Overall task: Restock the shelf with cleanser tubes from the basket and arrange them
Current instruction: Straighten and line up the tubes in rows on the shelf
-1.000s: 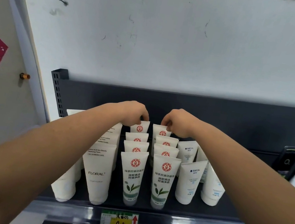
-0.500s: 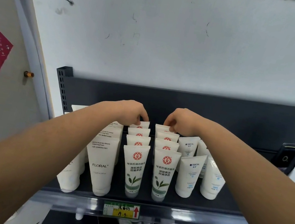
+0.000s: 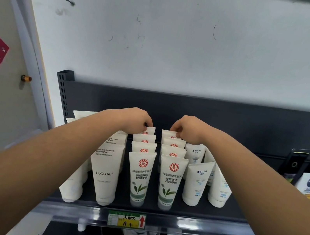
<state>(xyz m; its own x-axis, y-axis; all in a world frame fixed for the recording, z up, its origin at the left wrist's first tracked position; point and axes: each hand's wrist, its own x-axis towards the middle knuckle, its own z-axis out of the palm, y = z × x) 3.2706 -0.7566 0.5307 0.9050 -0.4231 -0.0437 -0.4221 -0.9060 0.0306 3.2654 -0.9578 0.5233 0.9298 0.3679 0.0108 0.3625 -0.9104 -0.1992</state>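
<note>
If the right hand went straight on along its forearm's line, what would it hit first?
The right hand pinches the rearmost white red-seal tube of the right row; beyond it, probably the dark grey metal back panel, though depth is unclear.

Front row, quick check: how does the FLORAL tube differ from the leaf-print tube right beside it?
The FLORAL tube is plain white with dark lettering; the leaf tube carries a round red logo, green text and a green leaf. The FLORAL tube looks broader than the leaf tube. The FLORAL tube's cap end is white, the leaf tube's greyish. Both stand upright, cap down, at the front of the shelf.
</note>
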